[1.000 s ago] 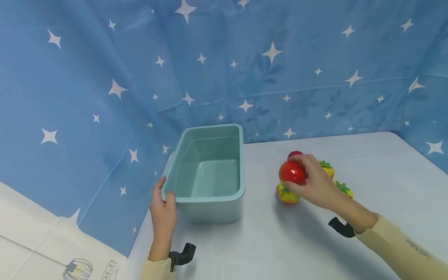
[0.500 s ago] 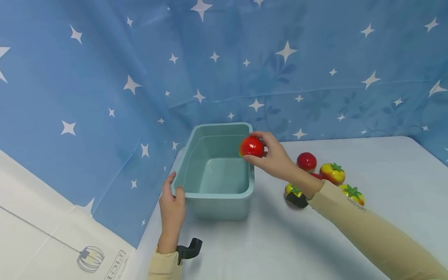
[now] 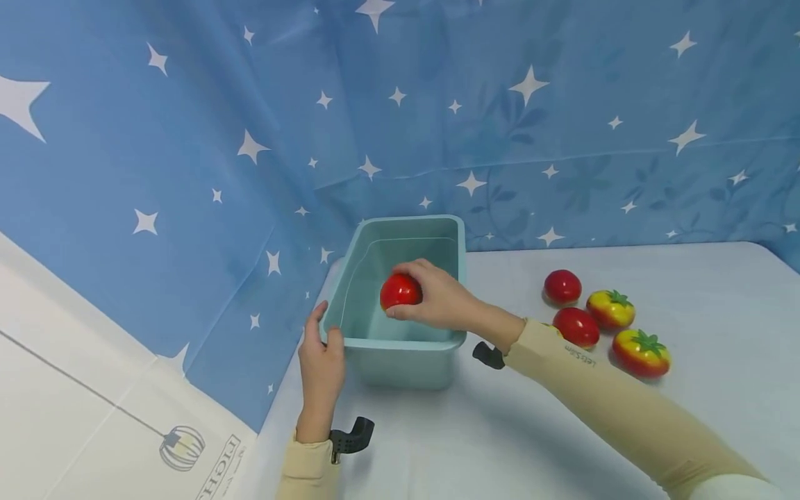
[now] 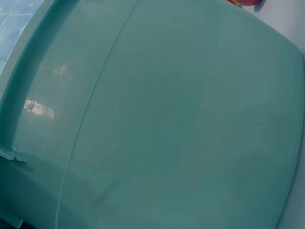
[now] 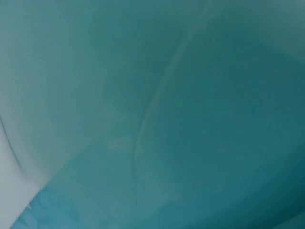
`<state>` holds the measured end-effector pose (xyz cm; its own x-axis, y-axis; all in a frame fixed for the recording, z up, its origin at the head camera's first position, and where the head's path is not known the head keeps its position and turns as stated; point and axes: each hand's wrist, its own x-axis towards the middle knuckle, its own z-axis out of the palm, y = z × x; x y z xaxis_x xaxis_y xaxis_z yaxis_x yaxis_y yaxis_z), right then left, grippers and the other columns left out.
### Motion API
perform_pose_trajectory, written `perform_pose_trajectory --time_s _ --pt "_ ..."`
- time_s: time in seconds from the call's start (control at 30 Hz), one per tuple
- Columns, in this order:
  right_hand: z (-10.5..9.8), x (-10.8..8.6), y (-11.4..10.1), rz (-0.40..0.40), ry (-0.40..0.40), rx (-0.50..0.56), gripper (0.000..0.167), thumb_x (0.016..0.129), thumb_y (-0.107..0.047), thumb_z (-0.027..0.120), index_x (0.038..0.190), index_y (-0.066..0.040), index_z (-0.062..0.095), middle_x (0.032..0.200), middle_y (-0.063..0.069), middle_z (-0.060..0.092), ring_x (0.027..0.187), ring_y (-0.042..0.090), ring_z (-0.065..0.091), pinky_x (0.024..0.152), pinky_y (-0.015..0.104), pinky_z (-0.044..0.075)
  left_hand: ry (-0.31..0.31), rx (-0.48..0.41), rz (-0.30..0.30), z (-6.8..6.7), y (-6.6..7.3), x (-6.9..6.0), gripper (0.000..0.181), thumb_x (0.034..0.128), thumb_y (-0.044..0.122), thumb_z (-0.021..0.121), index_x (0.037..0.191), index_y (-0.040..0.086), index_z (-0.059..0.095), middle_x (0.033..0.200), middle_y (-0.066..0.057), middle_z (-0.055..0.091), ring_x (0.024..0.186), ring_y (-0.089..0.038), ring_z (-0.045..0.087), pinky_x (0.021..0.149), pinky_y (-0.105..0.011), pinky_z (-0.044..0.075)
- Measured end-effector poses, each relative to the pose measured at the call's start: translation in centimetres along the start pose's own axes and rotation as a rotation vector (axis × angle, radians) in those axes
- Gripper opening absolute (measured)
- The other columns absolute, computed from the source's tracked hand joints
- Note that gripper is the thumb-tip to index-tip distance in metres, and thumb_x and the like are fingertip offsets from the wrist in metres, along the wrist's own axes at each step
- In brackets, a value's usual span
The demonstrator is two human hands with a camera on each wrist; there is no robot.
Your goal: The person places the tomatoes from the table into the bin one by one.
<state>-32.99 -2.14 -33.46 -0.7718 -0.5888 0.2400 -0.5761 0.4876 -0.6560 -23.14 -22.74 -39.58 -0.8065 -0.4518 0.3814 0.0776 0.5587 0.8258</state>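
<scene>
My right hand (image 3: 444, 298) holds a shiny red toy tomato (image 3: 400, 290) inside the opening of a blue-green plastic bin (image 3: 400, 367), above its floor. The thumb and fingers pinch the tomato from its right side. At the bin's near left corner, my left hand (image 3: 322, 371) grips the rim, thumb and fingers on either side of it. Bin plastic (image 4: 167, 114) fills most of the left wrist view. The right wrist view is blurred and shows only bin wall (image 5: 214, 109), without the hand or tomato.
Right of the bin, two red toy tomatoes (image 3: 562, 287) and two yellow-and-red ones with green tops (image 3: 611, 309) lie on the white-covered table (image 3: 719, 305). Another yellow piece is mostly hidden behind the right sleeve. A blue star-patterned curtain (image 3: 425, 139) hangs behind the bin.
My right hand has carried the red toy tomato leftward from the group on the table into the bin's opening. My left hand keeps its grip on the rim. The head view has shifted slightly.
</scene>
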Motion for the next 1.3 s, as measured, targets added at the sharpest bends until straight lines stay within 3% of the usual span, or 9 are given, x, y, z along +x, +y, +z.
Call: perform_pose_trajectory --time_s 0.13,0.23,0.4,0.53,0.67,0.87,0.97,1.1,1.3 --pt "0.5 -0.3 -0.5 -0.013 -0.110 -0.249 0.071 0.077 -0.051 0.076 0.137 -0.020 0.053 0.126 -0.002 0.057 0.105 0.017 0.058 0.076 0.033 0.055 0.009 0.002 -0.016 0.0 0.1 -0.2 0.051 0.0955 0.017 0.041 0.146 0.018 0.045 0.060 -0.006 0.043 0.049 -0.019 0.036 0.051 -0.034 0.036" --pt "0.8 -0.6 -0.8 -0.053 -0.144 -0.351 0.071 0.077 -0.054 0.075 0.136 -0.020 0.054 0.125 -0.002 0.060 0.102 0.016 0.059 0.075 0.031 0.054 0.011 0.000 -0.030 -0.1 0.1 -0.4 0.050 0.0963 0.017 0.040 0.146 0.019 0.045 0.059 -0.008 0.044 0.049 -0.021 0.038 0.051 -0.034 0.037" --pt "0.9 -1.0 -0.9 -0.072 -0.149 -0.390 0.071 0.078 -0.056 0.074 0.136 -0.020 0.055 0.125 -0.002 0.060 0.100 0.014 0.059 0.073 0.028 0.052 0.007 -0.001 -0.024 -0.1 0.0 -0.6 0.051 0.0960 0.015 0.039 0.146 0.020 0.045 0.061 -0.007 0.046 0.051 -0.021 0.041 0.053 -0.034 0.038" --pt "0.5 -1.3 -0.5 -0.066 -0.142 -0.364 0.068 0.082 -0.060 0.067 0.137 -0.023 0.055 0.132 -0.003 0.058 0.108 0.014 0.060 0.083 0.034 0.051 -0.003 0.012 -0.014 0.1 0.1 -0.6 0.051 0.0963 0.015 0.039 0.146 0.020 0.044 0.054 -0.004 0.040 0.044 -0.019 0.036 0.047 -0.032 0.035" --pt "0.0 -1.8 -0.1 -0.085 -0.045 -0.177 0.054 0.088 -0.051 0.065 0.134 -0.021 0.058 0.134 -0.004 0.058 0.114 0.015 0.058 0.092 0.038 0.049 -0.013 0.020 -0.022 0.1 0.1 -0.6 0.050 0.0976 0.017 0.039 0.147 0.022 0.044 0.050 -0.001 0.036 0.040 -0.017 0.031 0.044 -0.031 0.033" --pt "-1.1 -3.1 1.6 -0.165 0.221 0.146 0.035 0.090 -0.023 0.070 0.124 -0.016 0.062 0.126 -0.005 0.058 0.114 0.013 0.057 0.092 0.037 0.051 -0.003 0.016 -0.036 -0.5 0.1 -0.6 0.049 0.0988 0.018 0.038 0.147 0.024 0.043 0.048 0.002 0.030 0.038 -0.013 0.024 0.040 -0.030 0.027" --pt "-2.3 -4.5 3.0 -0.143 0.335 0.168 0.038 0.088 -0.019 0.072 0.125 -0.016 0.061 0.128 -0.003 0.058 0.117 0.014 0.056 0.092 0.037 0.051 0.000 0.013 -0.037 -0.7 0.1 -0.7 0.049 0.0991 0.019 0.037 0.148 0.024 0.043 0.048 0.001 0.030 0.038 -0.014 0.024 0.039 -0.031 0.026" --pt "-4.2 -7.2 5.6 -0.032 0.433 0.138 0.046 0.087 -0.023 0.074 0.129 -0.016 0.058 0.133 -0.002 0.055 0.120 0.018 0.054 0.091 0.040 0.052 -0.001 0.012 -0.037 -0.7 0.1 -0.8 0.049 0.0991 0.020 0.036 0.148 0.024 0.043 0.048 0.001 0.032 0.038 -0.015 0.027 0.040 -0.031 0.028" --pt "-6.1 -11.4 10.4 0.224 0.424 0.057 0.045 0.090 -0.025 0.070 0.131 -0.015 0.056 0.130 0.008 0.056 0.117 0.031 0.055 0.091 0.048 0.051 0.000 0.010 -0.029 -0.4 0.2 -0.7 0.049 0.0989 0.019 0.037 0.147 0.026 0.044 0.048 0.000 0.033 0.037 -0.015 0.027 0.039 -0.031 0.029"
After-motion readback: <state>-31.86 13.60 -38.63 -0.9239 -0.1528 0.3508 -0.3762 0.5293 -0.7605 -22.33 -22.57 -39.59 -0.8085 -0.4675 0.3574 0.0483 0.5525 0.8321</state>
